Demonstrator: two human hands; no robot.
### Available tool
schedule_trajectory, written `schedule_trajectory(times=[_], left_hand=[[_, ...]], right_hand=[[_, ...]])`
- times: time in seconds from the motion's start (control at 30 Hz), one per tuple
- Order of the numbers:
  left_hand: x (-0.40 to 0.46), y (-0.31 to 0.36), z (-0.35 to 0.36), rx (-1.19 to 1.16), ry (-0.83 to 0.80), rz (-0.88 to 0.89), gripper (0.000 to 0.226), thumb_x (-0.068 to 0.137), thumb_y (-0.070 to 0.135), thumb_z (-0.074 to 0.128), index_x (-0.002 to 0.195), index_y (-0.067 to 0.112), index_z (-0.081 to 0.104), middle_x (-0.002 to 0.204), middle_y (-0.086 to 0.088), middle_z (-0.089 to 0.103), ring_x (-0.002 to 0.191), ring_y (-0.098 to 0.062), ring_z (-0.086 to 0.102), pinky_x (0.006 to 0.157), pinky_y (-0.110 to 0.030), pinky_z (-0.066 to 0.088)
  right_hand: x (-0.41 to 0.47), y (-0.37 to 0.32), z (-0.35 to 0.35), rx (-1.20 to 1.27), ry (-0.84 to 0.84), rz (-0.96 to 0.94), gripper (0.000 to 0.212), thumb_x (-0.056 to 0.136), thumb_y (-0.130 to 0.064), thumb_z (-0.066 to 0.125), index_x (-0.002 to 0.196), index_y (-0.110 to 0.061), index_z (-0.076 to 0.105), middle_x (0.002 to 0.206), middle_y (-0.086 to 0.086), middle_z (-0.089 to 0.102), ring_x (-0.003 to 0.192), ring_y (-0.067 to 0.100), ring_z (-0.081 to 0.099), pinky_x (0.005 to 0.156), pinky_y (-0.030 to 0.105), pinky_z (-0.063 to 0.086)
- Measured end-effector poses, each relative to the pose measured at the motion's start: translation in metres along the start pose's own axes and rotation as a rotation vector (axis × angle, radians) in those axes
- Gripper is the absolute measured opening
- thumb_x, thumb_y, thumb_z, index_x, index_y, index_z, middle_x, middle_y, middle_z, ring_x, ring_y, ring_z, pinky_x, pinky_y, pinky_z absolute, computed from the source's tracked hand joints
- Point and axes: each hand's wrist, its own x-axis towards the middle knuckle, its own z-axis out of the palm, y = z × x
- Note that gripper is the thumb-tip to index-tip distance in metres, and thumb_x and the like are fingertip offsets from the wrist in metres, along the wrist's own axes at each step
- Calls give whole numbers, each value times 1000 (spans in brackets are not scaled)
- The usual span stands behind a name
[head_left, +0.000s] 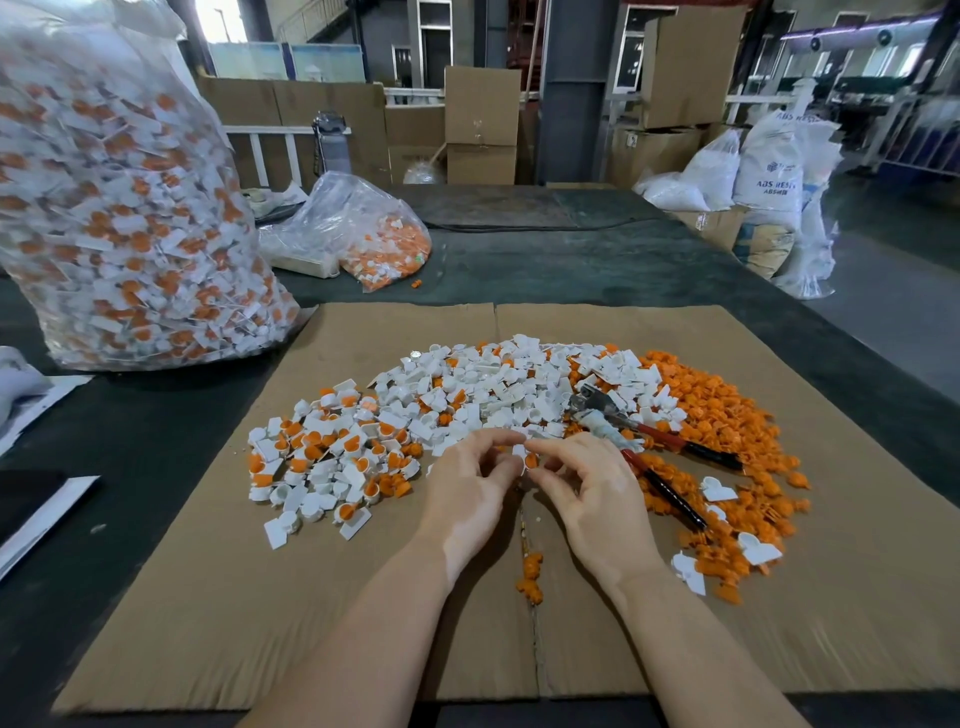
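Note:
A wide heap of small white plastic parts (483, 384) lies on a brown cardboard sheet (208, 597), with loose orange inserts (727, 415) piled at its right. At the left, white parts with orange inserts fitted (322, 452) form a smaller pile. My left hand (467, 493) and my right hand (587, 493) meet just below the heap. Between their fingertips they pinch one white part (519, 453) with an orange insert (531, 460) at it. How far the insert sits in the part is hidden by my fingers.
Red-handled pliers (649, 436) lie on the heap right of my hands. A big clear bag of white and orange parts (119, 208) stands at the left, a smaller bag (374, 239) behind. A few orange pieces (530, 577) lie between my forearms. Cardboard boxes and white sacks (769, 171) stand beyond the dark table (571, 260).

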Motion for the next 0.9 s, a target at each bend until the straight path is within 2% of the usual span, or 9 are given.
schedule_trajectory(times=[0.23, 0.37, 0.63, 0.9], left_hand=[[0, 1, 1, -26, -6, -16, 19, 92, 19, 58, 110, 23, 64, 80, 7, 61, 79, -10, 58, 72, -22, 45], [1, 3, 3, -59, -1, -9, 11, 89, 23, 62, 101, 24, 65, 72, 0, 63, 70, -12, 59, 69, -30, 49], [5, 5, 3, -60, -26, -26, 12, 89, 22, 63, 100, 23, 63, 73, -1, 64, 66, -6, 57, 63, -15, 45], [7, 4, 4, -69, -30, -36, 11, 89, 22, 63, 99, 27, 62, 79, -5, 67, 75, -13, 63, 70, -22, 50]], right_hand=[[0, -1, -1, -18, 5, -2, 24, 82, -10, 68, 105, -16, 70, 82, -7, 56, 82, 15, 52, 81, 37, 46], [0, 0, 0, -12, 9, 8, 24, 83, -11, 68, 106, -16, 70, 82, -6, 57, 84, 15, 51, 84, 40, 45], [2, 0, -1, -27, 5, 39, 24, 84, -11, 67, 107, -15, 70, 83, -6, 56, 86, 15, 51, 85, 41, 44], [2, 3, 0, -66, 13, 31, 26, 84, -16, 67, 110, -17, 69, 87, -5, 59, 90, 15, 52, 88, 38, 42]])
